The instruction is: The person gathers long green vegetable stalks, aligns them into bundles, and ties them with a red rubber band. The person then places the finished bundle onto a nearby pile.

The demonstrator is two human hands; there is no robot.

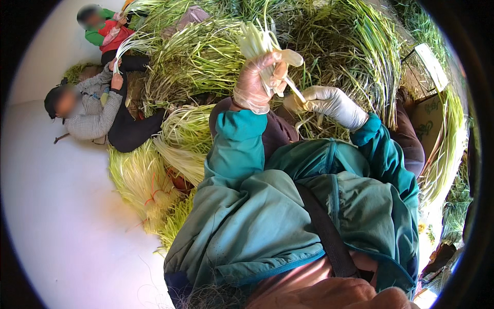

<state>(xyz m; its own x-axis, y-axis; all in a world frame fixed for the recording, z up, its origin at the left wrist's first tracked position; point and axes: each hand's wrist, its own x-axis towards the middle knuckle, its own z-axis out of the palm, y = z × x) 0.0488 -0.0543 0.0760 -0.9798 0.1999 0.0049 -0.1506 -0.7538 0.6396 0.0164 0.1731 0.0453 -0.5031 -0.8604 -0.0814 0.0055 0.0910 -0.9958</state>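
My left hand (254,83), in a clear plastic glove, is raised and closed around a bunch of pale vegetable stalks (252,40). They look like garlic chives or young garlic, with white ends sticking up above the fist. To its right, my right hand (332,102) wears a whitish, stained glove. Its thumb and fingers pinch one thin white stalk (295,89) that slants down from the left hand. Below the fingers, a few pale peeled strips (301,125) hang over the litter. The lower ends of the bunch are partly hidden by my left fingers.
Heaps of long green stalks (197,58) spread ahead, with darker trimmings (308,27) beyond my hands. Tied bundles (142,185) lie at left by a white wall (58,216). Two people sit at left, holding stalks. A cardboard box (426,116) and metal-framed stool (430,67) stand right.
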